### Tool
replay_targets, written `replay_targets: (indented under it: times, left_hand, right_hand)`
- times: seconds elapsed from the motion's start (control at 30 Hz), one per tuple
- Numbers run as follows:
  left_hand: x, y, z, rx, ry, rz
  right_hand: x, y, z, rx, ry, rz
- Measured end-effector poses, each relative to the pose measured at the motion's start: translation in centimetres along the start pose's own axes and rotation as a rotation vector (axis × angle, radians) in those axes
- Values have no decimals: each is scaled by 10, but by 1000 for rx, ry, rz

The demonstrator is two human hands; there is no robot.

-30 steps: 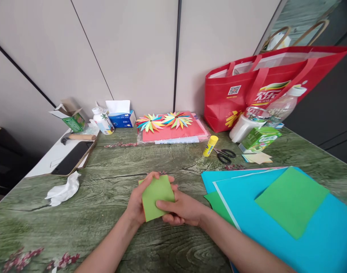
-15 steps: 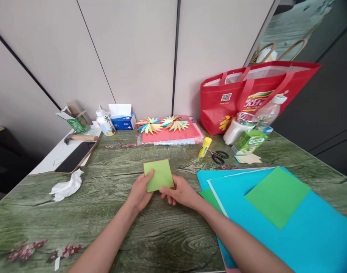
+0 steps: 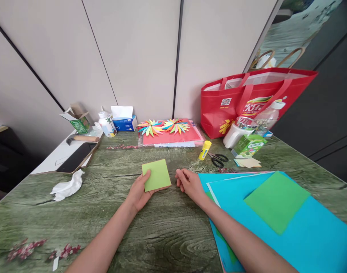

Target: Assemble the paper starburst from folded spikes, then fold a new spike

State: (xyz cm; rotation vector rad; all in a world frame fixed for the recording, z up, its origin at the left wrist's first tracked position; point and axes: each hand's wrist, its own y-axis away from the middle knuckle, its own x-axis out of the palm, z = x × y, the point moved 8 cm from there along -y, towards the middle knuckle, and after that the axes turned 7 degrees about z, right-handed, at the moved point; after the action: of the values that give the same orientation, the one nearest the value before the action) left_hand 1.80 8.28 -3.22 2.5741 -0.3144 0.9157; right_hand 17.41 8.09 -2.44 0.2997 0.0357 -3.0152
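Observation:
My left hand (image 3: 139, 191) grips a small stack of square paper (image 3: 157, 175), thumb on top and fingers underneath. The top sheet is light green, and a thin orange edge shows along its border. Just to the right, apart from the paper, my right hand (image 3: 189, 184) has its fingers curled in, with nothing visible in them. Its forearm crosses large blue sheets (image 3: 301, 235), on which a green paper square (image 3: 278, 201) lies. A yellow glue stick (image 3: 204, 150) stands beyond the right hand, beside black-handled scissors (image 3: 218, 160).
Two folded-paper stars (image 3: 175, 126) rest on a red paper pack (image 3: 159, 140) by the wall. A red bag (image 3: 219, 110), a white mug (image 3: 234, 135) and a green box (image 3: 249, 146) stand at right. At left are a hammer (image 3: 84, 138), a phone (image 3: 77, 157) and crumpled tissue (image 3: 67, 186).
My right hand has let go of the paper and moved off to the right. The left hand still holds the stack, now tilted a little differently.

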Motion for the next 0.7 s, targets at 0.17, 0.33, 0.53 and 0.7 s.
replay_targets:
  times: [0.17, 0.33, 0.53, 0.7]
  left_hand:
    - [5, -1, 4, -15, -44, 3]
    - [12, 1, 7, -20, -57, 57]
    - [13, 1, 4, 2, -87, 87]
    - [6, -3, -2, 76, -172, 49]
  right_hand:
    - [6, -1, 3, 20, -133, 35]
    - [8, -4, 0, 16, -103, 16]
    - [4, -4, -6, 32, -49, -36]
    - [-13, -1, 4, -32, -94, -206]
